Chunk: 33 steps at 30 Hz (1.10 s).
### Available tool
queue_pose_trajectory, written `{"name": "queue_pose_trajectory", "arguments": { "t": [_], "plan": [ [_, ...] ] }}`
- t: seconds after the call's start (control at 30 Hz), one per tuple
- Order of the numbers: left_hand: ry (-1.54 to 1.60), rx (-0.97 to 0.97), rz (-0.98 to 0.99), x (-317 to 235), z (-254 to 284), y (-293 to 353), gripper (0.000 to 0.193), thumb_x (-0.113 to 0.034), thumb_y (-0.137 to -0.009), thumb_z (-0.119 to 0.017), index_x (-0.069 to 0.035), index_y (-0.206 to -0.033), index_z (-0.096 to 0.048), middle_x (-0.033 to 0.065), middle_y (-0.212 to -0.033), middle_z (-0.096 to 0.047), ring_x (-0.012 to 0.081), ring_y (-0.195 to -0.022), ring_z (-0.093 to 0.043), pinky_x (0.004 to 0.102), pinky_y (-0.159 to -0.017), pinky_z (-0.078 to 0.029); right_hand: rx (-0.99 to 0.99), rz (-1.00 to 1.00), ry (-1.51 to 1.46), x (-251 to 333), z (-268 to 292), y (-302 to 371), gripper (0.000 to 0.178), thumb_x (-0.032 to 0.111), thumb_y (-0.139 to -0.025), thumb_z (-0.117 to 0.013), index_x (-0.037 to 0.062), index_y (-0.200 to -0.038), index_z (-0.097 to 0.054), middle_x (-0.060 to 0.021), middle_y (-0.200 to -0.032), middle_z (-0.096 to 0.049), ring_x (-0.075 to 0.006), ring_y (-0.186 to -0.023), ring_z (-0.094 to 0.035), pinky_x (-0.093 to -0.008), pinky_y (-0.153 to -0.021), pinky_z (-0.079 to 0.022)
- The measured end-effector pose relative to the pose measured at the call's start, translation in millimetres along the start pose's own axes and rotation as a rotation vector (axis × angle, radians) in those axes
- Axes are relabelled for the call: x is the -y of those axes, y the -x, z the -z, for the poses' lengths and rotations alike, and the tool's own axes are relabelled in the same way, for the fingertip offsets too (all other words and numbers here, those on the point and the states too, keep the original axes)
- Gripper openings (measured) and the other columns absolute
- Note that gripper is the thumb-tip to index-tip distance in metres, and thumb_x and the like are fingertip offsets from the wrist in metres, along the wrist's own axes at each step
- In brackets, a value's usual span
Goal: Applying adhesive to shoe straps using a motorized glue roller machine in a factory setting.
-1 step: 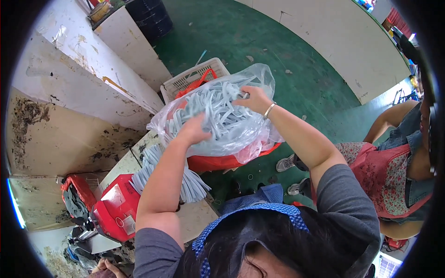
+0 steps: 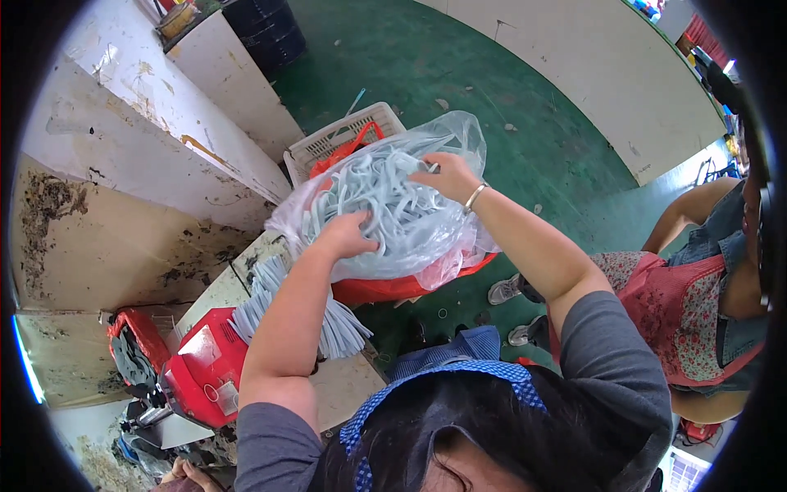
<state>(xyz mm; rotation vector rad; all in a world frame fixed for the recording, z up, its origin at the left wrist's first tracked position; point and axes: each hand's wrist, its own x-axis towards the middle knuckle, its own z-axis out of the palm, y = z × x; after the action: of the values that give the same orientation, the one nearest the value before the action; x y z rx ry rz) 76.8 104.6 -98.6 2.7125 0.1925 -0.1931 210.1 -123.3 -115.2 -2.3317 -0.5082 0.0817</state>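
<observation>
Pale grey-blue flat strips (image 2: 385, 184) lie in a loose, looping tangle inside a clear plastic bag (image 2: 459, 131). Over the near left part of the heap is my left hand (image 2: 346, 236), its thumb and fingers apart, the fingertips against the strips. My right hand (image 2: 449, 175) is at the far right side of the heap, thumb and fingers pinched together on pale strips. Its wrist wears a bracelet (image 2: 476, 195). Red plastic (image 2: 377, 289) shows beneath the bag on the near side.
A white basket (image 2: 344, 129) stands behind the bag. On the bench to the left lie a bundle of straight strips (image 2: 340, 328) and a red machine (image 2: 203, 365). Another person in a red apron (image 2: 639, 316) is close on my right. A dark drum (image 2: 264, 33) stands at the far left.
My left hand has shifted slightly toward the right and down onto the strips, and is no longer blurred. Strips near the middle lie differently; my right hand has barely moved.
</observation>
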Motion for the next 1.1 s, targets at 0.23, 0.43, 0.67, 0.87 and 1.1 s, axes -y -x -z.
{"name": "queue_pose_trajectory", "arguments": {
  "t": [0.23,0.43,0.67,0.87,1.1],
  "plan": [
    [1.206,-0.122,0.004,-33,-9,-33,0.034,-0.022,-0.078,-0.065,-0.007,-0.107,-0.057,0.0049,-0.098,-0.06,0.019,-0.093,-0.056,0.0354,-0.084,-0.042,0.317,-0.134,-0.856,49,4,-2,0.029,0.007,-0.08,-0.063,0.0008,-0.108,-0.059,-0.0021,-0.092,-0.061,-0.0085,-0.082,-0.057,-0.0225,-0.071,-0.047],
    [1.711,-0.02,0.288,-37,1,-48,0.026,-0.016,-0.079,-0.068,-0.011,-0.103,-0.058,0.0016,-0.099,-0.062,0.0137,-0.088,-0.055,0.0301,-0.076,-0.042,0.24,0.059,-0.674,48,-7,-3,0.024,0.005,-0.074,-0.067,0.0008,-0.097,-0.062,-0.0008,-0.083,-0.064,-0.0088,-0.073,-0.056,-0.0232,-0.072,-0.046],
    [1.092,-0.41,0.02,-22,-3,-46,0.028,0.002,-0.074,-0.065,-0.001,-0.101,-0.057,0.0056,-0.091,-0.064,0.0119,-0.079,-0.06,0.0257,-0.072,-0.046,0.227,0.114,0.279,18,2,-2,0.049,0.033,-0.066,-0.074,0.0058,-0.105,-0.06,-0.011,-0.111,-0.06,-0.0283,-0.102,-0.057,-0.0375,-0.084,-0.046],
    [0.681,-0.248,-0.077,-25,-12,-34,0.02,-0.011,-0.071,-0.07,-0.002,-0.088,-0.066,0.0103,-0.073,-0.065,0.0175,-0.067,-0.062,0.029,-0.062,-0.046,0.342,-0.114,-0.568,42,-22,0,0.048,0.03,-0.069,-0.075,0.004,-0.107,-0.06,-0.0094,-0.101,-0.061,-0.0197,-0.092,-0.056,-0.0314,-0.076,-0.044],
    [0.92,-0.302,-0.027,-4,-7,-20,0.017,-0.006,-0.071,-0.07,-0.001,-0.085,-0.063,0.0043,-0.074,-0.065,0.0128,-0.066,-0.059,0.0272,-0.064,-0.046,0.18,-0.377,-1.043,39,-25,-6,0.017,0.006,-0.078,-0.054,-0.0027,-0.092,-0.058,-0.0087,-0.084,-0.065,-0.0137,-0.074,-0.058,-0.0259,-0.067,-0.044]
  ]
}}
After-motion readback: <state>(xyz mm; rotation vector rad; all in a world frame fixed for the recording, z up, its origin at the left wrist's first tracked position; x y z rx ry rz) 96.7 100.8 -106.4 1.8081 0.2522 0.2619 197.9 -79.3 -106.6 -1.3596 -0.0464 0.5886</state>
